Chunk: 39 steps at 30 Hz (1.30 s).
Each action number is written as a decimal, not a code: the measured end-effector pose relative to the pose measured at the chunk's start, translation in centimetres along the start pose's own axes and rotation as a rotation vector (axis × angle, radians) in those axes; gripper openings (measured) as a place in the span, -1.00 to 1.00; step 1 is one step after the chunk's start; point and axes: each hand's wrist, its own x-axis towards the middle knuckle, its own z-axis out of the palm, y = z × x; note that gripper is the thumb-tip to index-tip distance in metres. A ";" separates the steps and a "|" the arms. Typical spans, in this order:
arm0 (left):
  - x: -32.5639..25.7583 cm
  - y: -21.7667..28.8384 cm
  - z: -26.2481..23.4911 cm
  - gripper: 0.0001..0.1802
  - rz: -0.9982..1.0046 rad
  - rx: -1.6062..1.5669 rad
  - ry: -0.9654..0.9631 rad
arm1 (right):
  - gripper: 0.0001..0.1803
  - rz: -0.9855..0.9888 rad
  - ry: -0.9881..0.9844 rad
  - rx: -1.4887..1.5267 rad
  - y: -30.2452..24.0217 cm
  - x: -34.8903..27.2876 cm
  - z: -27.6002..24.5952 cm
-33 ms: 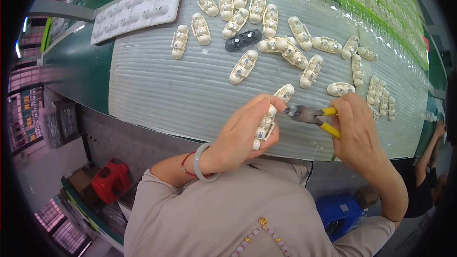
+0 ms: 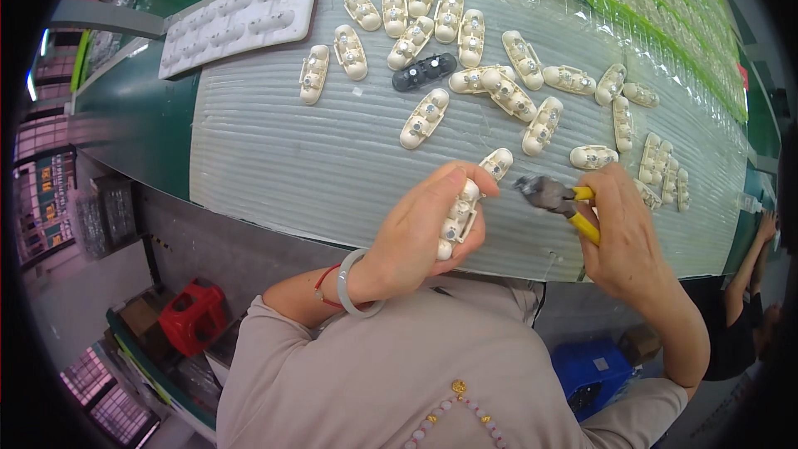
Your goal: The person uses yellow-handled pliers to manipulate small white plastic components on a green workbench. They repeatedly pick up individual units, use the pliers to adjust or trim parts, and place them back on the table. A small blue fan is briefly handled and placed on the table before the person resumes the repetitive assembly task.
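My left hand (image 2: 420, 224) is closed around a cream oblong plastic part (image 2: 460, 214) with rounded lobes and small metal bits, tilted over the table's near edge. My right hand (image 2: 625, 229) grips pliers (image 2: 553, 195) with yellow handles and dark metal jaws. The jaws point left and stand apart from the held part. Another cream part (image 2: 497, 164) lies just beyond my left fingertips, and one more (image 2: 593, 157) lies beside my right hand. Several like them are scattered farther off, with a single black part (image 2: 425, 71) among them.
A ribbed translucent mat (image 2: 274, 150) covers the green table. At the far left stands a white tray (image 2: 241, 21) with moulded lobes. Green-edged clear trays (image 2: 657, 25) fill the far right. A red stool (image 2: 193, 316) and a blue crate (image 2: 594, 374) are below; another person's arm (image 2: 752, 249) shows at right.
The pliers have drawn back to the right, away from the part in my left hand. My left hand has shifted slightly left with the part.
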 end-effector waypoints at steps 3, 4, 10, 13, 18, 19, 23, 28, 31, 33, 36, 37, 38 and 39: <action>0.3 0.5 0.4 -0.62 0.047 -0.064 0.032 | -0.54 0.087 -0.060 0.135 -0.2 -0.4 -0.5; 0.4 0.6 0.4 -0.62 0.053 -0.084 0.021 | -0.54 0.098 -0.078 0.140 -0.3 -0.5 -0.4; 0.9 0.2 0.7 -0.57 0.267 0.008 0.101 | -0.51 0.109 -0.110 0.212 -1.7 -1.1 0.0; 0.8 0.2 1.2 -0.56 0.375 0.219 0.221 | -0.56 0.077 -0.054 0.056 -3.4 -0.6 0.3; 1.1 0.0 1.1 -0.57 0.445 0.292 0.303 | -0.70 0.169 -0.108 0.020 -3.9 -0.9 1.8; 1.2 0.0 1.1 -0.58 0.456 0.295 0.314 | -0.71 0.242 -0.147 0.071 -4.2 -1.1 2.1; 1.6 -0.7 0.8 -0.61 0.576 0.314 0.335 | -0.64 0.359 -0.245 0.172 -4.6 -1.1 2.2; 2.0 -1.3 0.8 -0.62 0.700 0.306 0.358 | -0.42 0.195 0.001 0.052 -4.1 -1.1 2.4; 2.0 -1.3 0.8 -0.61 0.760 0.302 0.375 | -0.39 0.210 -0.003 0.107 -4.3 -1.2 2.2; 2.3 -1.3 0.8 -0.61 0.818 0.239 0.402 | -0.40 0.240 0.001 0.138 -4.2 -1.4 2.2; 2.6 -1.4 0.1 -0.57 0.976 0.350 0.438 | -0.41 0.255 0.007 0.092 -3.9 -1.5 1.8; 2.5 -1.5 0.1 -0.56 0.967 0.411 0.421 | -0.41 0.227 0.009 0.034 -4.3 -1.4 1.5; 2.2 -1.6 0.1 -0.54 0.958 0.472 0.403 | -0.40 0.201 0.011 -0.025 -4.5 -1.3 1.4; 2.1 -1.7 0.3 -0.52 0.954 0.533 0.379 | -0.40 0.202 0.030 -0.025 -4.6 -1.2 1.3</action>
